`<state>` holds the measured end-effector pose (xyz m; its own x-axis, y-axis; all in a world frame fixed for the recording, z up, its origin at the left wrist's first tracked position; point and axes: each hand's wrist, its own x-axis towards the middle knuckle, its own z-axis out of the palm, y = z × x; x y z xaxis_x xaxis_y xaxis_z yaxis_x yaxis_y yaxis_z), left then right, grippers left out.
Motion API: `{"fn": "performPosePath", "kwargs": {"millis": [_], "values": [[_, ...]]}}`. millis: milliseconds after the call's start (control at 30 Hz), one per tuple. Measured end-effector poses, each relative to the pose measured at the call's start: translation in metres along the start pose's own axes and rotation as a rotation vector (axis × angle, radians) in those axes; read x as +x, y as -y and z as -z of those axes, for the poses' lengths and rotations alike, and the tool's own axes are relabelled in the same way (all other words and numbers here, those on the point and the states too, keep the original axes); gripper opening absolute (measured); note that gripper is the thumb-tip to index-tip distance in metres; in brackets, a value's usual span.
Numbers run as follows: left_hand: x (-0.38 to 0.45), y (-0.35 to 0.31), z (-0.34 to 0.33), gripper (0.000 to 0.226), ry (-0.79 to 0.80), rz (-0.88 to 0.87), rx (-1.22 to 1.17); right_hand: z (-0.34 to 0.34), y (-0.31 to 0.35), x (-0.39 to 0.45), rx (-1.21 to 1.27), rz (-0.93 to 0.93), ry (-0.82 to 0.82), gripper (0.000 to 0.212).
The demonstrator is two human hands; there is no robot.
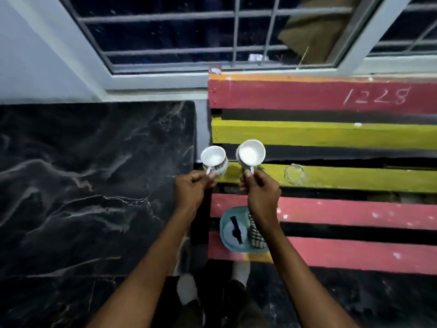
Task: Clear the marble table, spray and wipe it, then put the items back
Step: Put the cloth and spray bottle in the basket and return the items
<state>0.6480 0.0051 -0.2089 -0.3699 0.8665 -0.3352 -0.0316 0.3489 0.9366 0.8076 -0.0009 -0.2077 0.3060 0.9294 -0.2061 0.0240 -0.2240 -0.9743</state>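
Observation:
The black marble table [82,185] with white veins fills the left half of the view, and its top is bare. My left hand [191,188] pinches the handle of a white patterned cup [214,158] over the table's right edge. My right hand [262,192] grips the handle of a second white cup [251,153] above the painted slat bench [331,136]. Both cups look empty inside. A teal tray [227,223] on the bench's red slats holds a spray bottle [235,230] and a checked cloth [256,235], partly hidden by my right forearm.
A small clear glass dish [294,174] sits on a yellow slat right of the cups. Dark gaps run between the bench's red and yellow slats. A barred window [212,34] lies behind. My feet stand on the dark floor below.

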Motion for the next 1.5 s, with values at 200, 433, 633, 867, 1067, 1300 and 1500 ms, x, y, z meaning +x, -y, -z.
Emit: {"fn": "performPosePath", "kwargs": {"millis": [200,433,633,867,1067,1300,1500], "values": [[-0.031,-0.026,0.111,0.009,-0.126,-0.081,-0.103,-0.07,0.039,-0.078,0.039,0.023,0.182,0.023],[-0.081,-0.044,0.292,0.011,-0.252,-0.175,-0.148,-0.19,0.075,-0.2,0.117,0.064,0.336,0.023],[-0.098,-0.044,0.426,0.015,-0.44,-0.2,-0.152,-0.295,0.09,-0.282,0.171,0.019,0.52,0.022],[-0.077,-0.031,0.513,0.015,-0.562,-0.184,-0.2,-0.384,0.094,-0.309,0.114,0.035,0.637,0.024],[-0.018,-0.026,0.563,0.014,-0.566,-0.113,-0.171,-0.46,0.077,-0.294,0.088,0.025,0.651,0.024],[0.084,-0.042,0.614,0.012,-0.509,-0.04,-0.097,-0.558,0.068,-0.248,0.091,-0.084,0.565,0.025],[0.163,-0.049,0.646,0.008,-0.478,0.033,-0.081,-0.625,0.054,-0.204,-0.038,-0.122,0.505,0.029]]}}
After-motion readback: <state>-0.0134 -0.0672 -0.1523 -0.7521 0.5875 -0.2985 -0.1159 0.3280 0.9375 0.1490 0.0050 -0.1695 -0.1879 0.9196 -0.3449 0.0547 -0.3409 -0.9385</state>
